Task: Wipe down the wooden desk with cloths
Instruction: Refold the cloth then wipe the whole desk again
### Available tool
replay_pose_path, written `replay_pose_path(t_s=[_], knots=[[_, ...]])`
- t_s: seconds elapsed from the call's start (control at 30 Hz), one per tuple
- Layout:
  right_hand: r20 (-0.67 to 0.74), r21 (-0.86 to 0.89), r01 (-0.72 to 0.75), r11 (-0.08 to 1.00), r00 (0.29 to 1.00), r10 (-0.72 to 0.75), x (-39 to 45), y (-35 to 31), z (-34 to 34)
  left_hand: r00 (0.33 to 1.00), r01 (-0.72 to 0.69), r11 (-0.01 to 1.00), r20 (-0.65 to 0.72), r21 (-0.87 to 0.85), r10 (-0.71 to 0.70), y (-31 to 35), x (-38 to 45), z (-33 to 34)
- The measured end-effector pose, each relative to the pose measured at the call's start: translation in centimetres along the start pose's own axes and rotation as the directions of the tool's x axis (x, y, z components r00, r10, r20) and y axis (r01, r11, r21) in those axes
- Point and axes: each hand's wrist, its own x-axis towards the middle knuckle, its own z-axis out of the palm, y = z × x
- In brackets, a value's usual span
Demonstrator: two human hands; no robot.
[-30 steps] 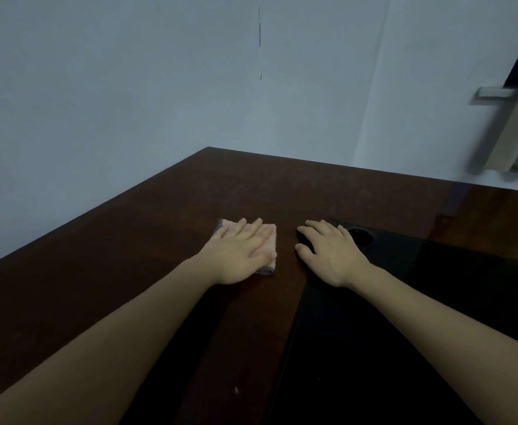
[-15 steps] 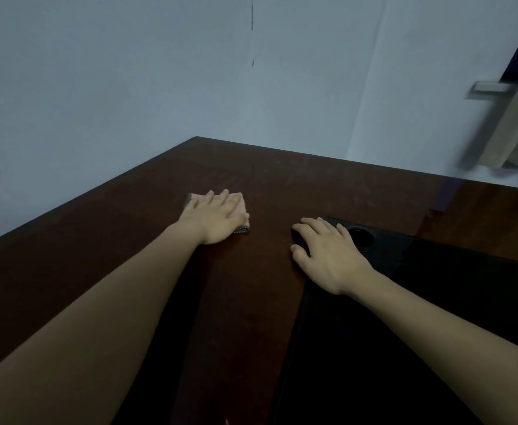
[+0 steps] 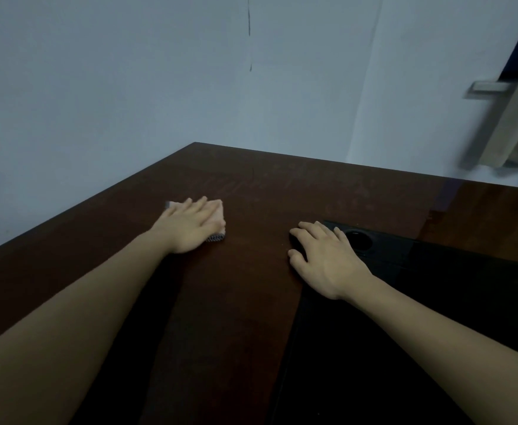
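Left hand (image 3: 190, 227) slid cloth (image 3: 216, 214) farther out, fingers flat; right hand (image 3: 325, 259) flat on desk (image 3: 282, 185).

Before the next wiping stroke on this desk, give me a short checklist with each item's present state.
1. Cloth under the left hand, flat on the desk: ok.
2. Left hand fingers straight, pressing rather than bunching the cloth: ok.
3. Right hand apart from the cloth, resting at the edge of the black mat: ok.
4. Bare wood ahead of the cloth toward the far corner: ok.
5. Cloth damp or clean enough: cannot tell.
6. Second cloth at hand: not ok, only one in view.
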Motion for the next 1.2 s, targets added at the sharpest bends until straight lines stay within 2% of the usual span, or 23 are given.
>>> replay_pose_path(t_s=[0.07, 0.13, 0.3, 0.4, 0.5, 0.6, 0.67, 0.73, 0.8, 0.9, 1.03, 1.1, 1.2], knots=[[0.003, 0.001, 0.001, 1.000, 1.000, -0.001, 0.0, 0.1, 0.0, 0.997, 0.080, 0.996, -0.021, -0.025, -0.081, 0.5, 1.8, 0.0], [0.007, 0.004, 0.005, 1.000, 1.000, -0.005, 0.0, 0.1, 0.1, 0.996, 0.092, 0.995, -0.015, -0.037, -0.093, 2.0, 2.3, -0.1], [0.014, -0.011, 0.006, 1.000, 1.000, -0.005, 0.0, 0.0, 0.0, 0.989, -0.145, 0.989, 0.008, -0.010, 0.145, 6.1, -1.6, -0.1], [0.036, -0.040, 0.006, 0.999, 0.999, -0.005, -0.1, -0.1, -0.2, 0.969, -0.249, 0.968, 0.007, 0.035, 0.249, 5.8, -5.2, 0.7], [0.053, -0.057, 0.010, 0.998, 0.999, -0.007, -0.5, -0.1, -0.4, 0.983, -0.186, 0.982, 0.000, 0.018, 0.186, 2.5, -7.0, 0.9], [0.067, -0.070, 0.008, 0.998, 0.998, -0.003, -0.6, 0.0, -0.4, 0.999, -0.019, 1.000, 0.026, 0.001, 0.019, -1.0, -7.5, 0.9], [0.070, -0.080, 0.008, 0.997, 0.998, -0.002, -0.4, 0.1, -0.3, 0.997, 0.068, 0.998, 0.024, -0.014, -0.068, -1.6, -7.5, 0.9], [0.070, -0.090, 0.003, 0.996, 0.998, 0.004, -0.3, 0.1, -0.2, 0.996, 0.089, 0.996, 0.008, -0.027, -0.089, -0.5, -7.8, 0.7], [0.072, -0.091, -0.002, 0.996, 0.997, 0.009, -0.4, 0.1, -0.3, 1.000, 0.023, 0.999, 0.022, -0.028, -0.022, 1.5, -9.1, 0.7], [0.071, -0.098, -0.013, 0.995, 0.997, 0.020, -0.5, -0.2, -0.5, 0.984, -0.173, 0.985, 0.043, -0.011, 0.173, 4.0, -12.3, 1.1], [0.073, -0.122, -0.048, 0.991, 0.996, 0.057, -0.5, -1.2, -0.7, 0.942, -0.332, 0.943, 0.059, 0.021, 0.331, 3.7, -16.2, 2.0], [0.048, -0.095, -0.032, 0.995, 0.998, 0.037, -0.8, -2.6, -0.6, 0.945, -0.324, 0.945, 0.044, 0.029, 0.323, 1.7, -16.7, 2.2], [0.066, -0.067, 0.026, 0.997, 0.998, -0.022, -1.2, -5.1, 0.1, 0.985, -0.170, 0.985, 0.031, 0.004, 0.170, -3.0, -15.8, 2.0]])
